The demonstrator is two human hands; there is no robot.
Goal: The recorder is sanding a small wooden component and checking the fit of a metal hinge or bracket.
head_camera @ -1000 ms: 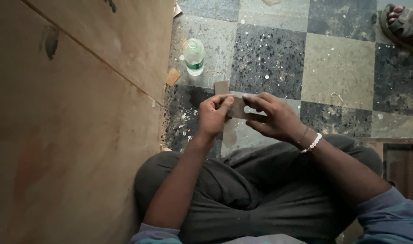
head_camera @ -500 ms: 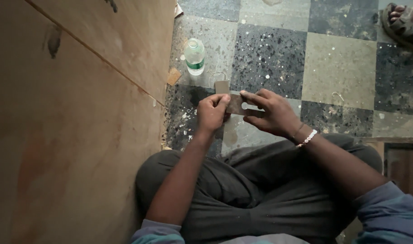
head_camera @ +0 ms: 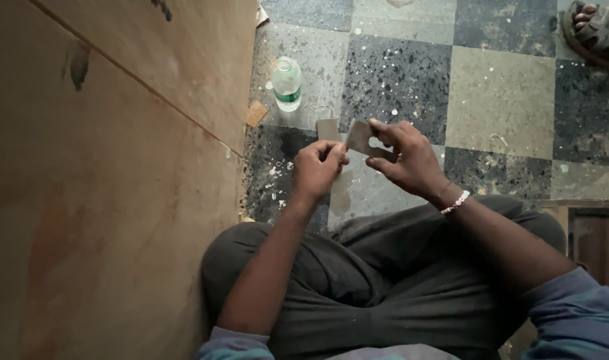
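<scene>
Right hand (head_camera: pixel 411 160) pinched a small flat grey-brown sandpaper piece (head_camera: pixel 359 137) above the lap.
Left hand (head_camera: pixel 318 167) was curled shut just beside its lower edge, fingertips w/ contact unclear; clear plastic bottle (head_camera: pixel 286 83) stood beyond on checkered tile floor (head_camera: pixel 491 100).

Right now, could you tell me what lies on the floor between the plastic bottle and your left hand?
In the head view, a small flat grey-brown piece lies on the tiles between the plastic bottle and the left hand; a thin wire loop lies just above it.
</scene>
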